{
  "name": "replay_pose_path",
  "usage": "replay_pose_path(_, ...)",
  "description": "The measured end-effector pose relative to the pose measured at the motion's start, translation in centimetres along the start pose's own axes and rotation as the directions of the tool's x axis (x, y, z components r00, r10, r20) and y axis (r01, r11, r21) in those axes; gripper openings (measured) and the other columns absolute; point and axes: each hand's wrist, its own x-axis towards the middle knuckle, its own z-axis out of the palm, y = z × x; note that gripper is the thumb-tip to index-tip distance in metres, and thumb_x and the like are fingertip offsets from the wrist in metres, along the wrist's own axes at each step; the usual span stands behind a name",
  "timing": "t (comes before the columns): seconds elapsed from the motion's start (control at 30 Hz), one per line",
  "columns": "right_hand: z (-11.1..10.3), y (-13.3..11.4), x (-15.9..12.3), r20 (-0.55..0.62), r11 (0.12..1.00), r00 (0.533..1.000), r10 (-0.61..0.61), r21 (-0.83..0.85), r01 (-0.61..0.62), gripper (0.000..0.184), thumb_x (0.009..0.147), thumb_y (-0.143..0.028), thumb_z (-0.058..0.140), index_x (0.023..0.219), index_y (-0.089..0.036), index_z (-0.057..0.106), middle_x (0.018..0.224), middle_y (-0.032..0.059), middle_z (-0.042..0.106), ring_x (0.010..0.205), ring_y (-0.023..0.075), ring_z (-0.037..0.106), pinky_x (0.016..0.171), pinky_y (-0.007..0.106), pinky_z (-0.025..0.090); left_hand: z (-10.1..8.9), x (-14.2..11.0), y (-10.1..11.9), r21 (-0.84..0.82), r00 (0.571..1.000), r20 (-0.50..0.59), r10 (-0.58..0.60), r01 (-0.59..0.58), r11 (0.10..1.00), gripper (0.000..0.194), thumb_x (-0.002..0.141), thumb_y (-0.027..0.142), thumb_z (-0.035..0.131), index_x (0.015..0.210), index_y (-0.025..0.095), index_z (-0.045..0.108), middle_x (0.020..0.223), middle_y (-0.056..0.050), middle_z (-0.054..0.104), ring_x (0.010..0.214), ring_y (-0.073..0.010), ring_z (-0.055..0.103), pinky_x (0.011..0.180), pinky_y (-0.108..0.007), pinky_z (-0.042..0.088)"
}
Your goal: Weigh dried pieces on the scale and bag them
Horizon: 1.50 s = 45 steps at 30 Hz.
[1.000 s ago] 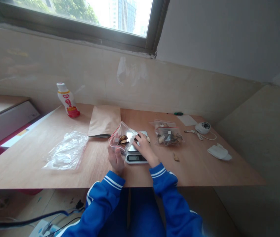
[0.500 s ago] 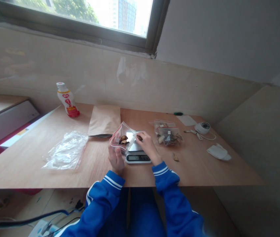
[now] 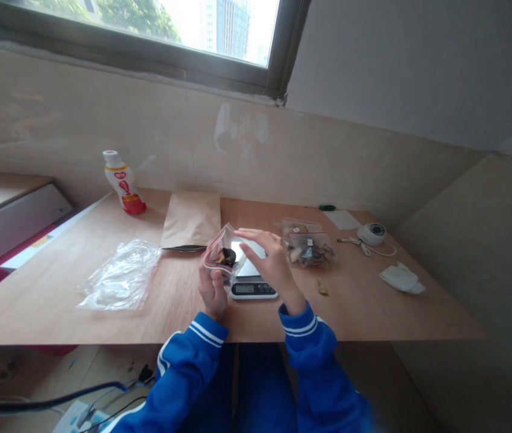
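Observation:
My left hand [image 3: 213, 291] is closed on a clear zip bag [image 3: 220, 245] with a red-lined mouth, held upright and open. Dark brown dried pieces [image 3: 226, 257], which look like dried mushroom, lie inside it. Over the scale, my right hand [image 3: 270, 258] has its fingers stretched out, the fingertips at the bag's right edge; nothing shows in them. Below both hands stands a kitchen scale [image 3: 254, 290], its steel plate partly covered. A single pale dried piece [image 3: 322, 288] lies on the table to the right.
Filled zip bags [image 3: 308, 249] lie right of the scale. A flat stack of clear bags [image 3: 120, 275], a brown paper pouch [image 3: 192, 219] and a bottle [image 3: 124, 183] are to the left. Farther right are a white dome camera [image 3: 370, 233], crumpled tissue [image 3: 402, 278] and a green-handled tool [image 3: 326, 208].
My right hand has let go of a dried piece at the bag's mouth, and its fingers have straightened. The contents of the bag have shifted. My left hand holds its place.

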Motion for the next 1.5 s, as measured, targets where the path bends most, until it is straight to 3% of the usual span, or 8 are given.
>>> replay_pose_path(0.13, -0.1, 4.5, -1.5, -0.167, 0.982, 0.971, 0.171, -0.048, -0.181, 0.03, 0.096, -0.029, 0.038, 0.104, -0.022, 0.066, 0.106, 0.007, 0.067, 0.104, 0.0194, 0.06, 0.093, 0.035, 0.044, 0.2, 0.1, 0.4, -0.048, 0.999, -0.007, -0.047, 0.047, 0.998, 0.054, 0.091, 0.051, 0.043, 0.133, 0.018, 0.046, 0.128, -0.015, 0.059, 0.119, -0.0265, 0.056, 0.1, -0.045, 0.045)
replay_pose_path(0.37, 0.9, 10.9, -4.9, -0.01, 0.87, 0.948, 0.318, -0.394, -0.296, 0.026, 0.082, -0.018, 0.052, 0.104, -0.019, 0.067, 0.105, 0.0112, 0.066, 0.104, 0.0283, 0.055, 0.094, 0.047, 0.041, 0.3, 0.2, 0.4, -0.065, 1.0, -0.014, 0.0, -0.001, 0.998, 0.05, 0.092, 0.05, 0.042, 0.133, 0.021, 0.047, 0.13, -0.014, 0.056, 0.115, -0.0254, 0.057, 0.097, -0.047, 0.047)
replay_pose_path(0.67, -0.2, 5.0, -1.7, -0.225, 0.962, 0.935, 0.272, 0.046, -0.269, 0.023, 0.084, -0.031, 0.059, 0.102, -0.02, 0.067, 0.101, 0.0061, 0.068, 0.087, 0.0187, 0.062, 0.081, 0.033, 0.048, 0.2, 0.0, -0.1, -0.076, 0.998, 0.033, -0.048, 0.051, 0.996, 0.052, 0.091, 0.052, 0.041, 0.132, 0.02, 0.047, 0.129, -0.015, 0.058, 0.119, -0.0288, 0.055, 0.097, -0.049, 0.047)
replay_pose_path(0.83, -0.1, 1.1, 0.5, -0.116, 0.972, 0.98, 0.161, 0.191, -0.137, 0.021, 0.087, -0.034, 0.058, 0.102, -0.024, 0.067, 0.11, 0.0042, 0.069, 0.105, 0.0193, 0.061, 0.094, 0.035, 0.045, 0.0, 0.0, -0.2, -0.057, 0.998, 0.046, -0.049, 0.051, 0.997, 0.054, 0.09, 0.053, 0.042, 0.129, 0.017, 0.05, 0.126, -0.017, 0.059, 0.119, -0.0304, 0.056, 0.098, -0.05, 0.046)
replay_pose_path(1.17, 0.1, 4.2, -3.1, -0.116, 0.885, 0.923, 0.367, 0.348, -0.308, 0.031, 0.092, -0.038, 0.047, 0.113, -0.021, 0.063, 0.119, 0.0079, 0.065, 0.108, 0.0202, 0.06, 0.093, 0.036, 0.047, 0.0, -0.1, 0.3, -0.203, 0.985, 0.113, -0.128, 0.149, 0.968, 0.056, 0.087, 0.055, 0.047, 0.128, 0.017, 0.05, 0.128, -0.018, 0.058, 0.111, -0.0296, 0.061, 0.092, -0.048, 0.05)
replay_pose_path(1.3, 0.0, 3.8, -4.0, -0.014, 0.844, 0.925, 0.378, 0.415, -0.339, 0.037, 0.09, -0.041, 0.05, 0.121, -0.023, 0.059, 0.128, 0.0073, 0.061, 0.117, 0.0209, 0.056, 0.097, 0.035, 0.045, 0.0, 0.1, 2.4, -0.315, 0.898, 0.321, -0.303, 0.402, 0.86, 0.052, 0.086, 0.053, 0.048, 0.122, 0.016, 0.056, 0.116, -0.017, 0.065, 0.101, -0.0295, 0.066, 0.084, -0.045, 0.053)
replay_pose_path(1.4, -0.3, 2.8, -4.2, 0.033, 0.804, 0.923, 0.384, 0.479, -0.351, 0.03, 0.09, -0.043, 0.051, 0.104, -0.022, 0.066, 0.101, 0.0051, 0.07, 0.099, 0.0193, 0.063, 0.088, 0.032, 0.048, -0.1, 0.9, 4.0, -0.307, 0.784, 0.475, -0.399, 0.573, 0.76, 0.055, 0.085, 0.057, 0.046, 0.119, 0.016, 0.059, 0.1, -0.015, 0.071, 0.097, -0.0298, 0.067, 0.083, -0.044, 0.053)
replay_pose_path(1.5, -0.3, 2.2, -4.6, -0.066, 0.764, 0.892, 0.447, 0.547, -0.342, 0.026, 0.086, -0.044, 0.057, 0.087, -0.02, 0.067, 0.069, -0.0003, 0.064, 0.069, 0.0147, 0.061, 0.07, 0.027, 0.05, -0.4, 2.1, 5.0, -0.308, 0.733, 0.573, -0.367, 0.607, 0.732, 0.059, 0.082, 0.063, 0.045, 0.116, 0.018, 0.062, 0.106, -0.014, 0.07, 0.101, -0.0311, 0.065, 0.084, -0.045, 0.053)
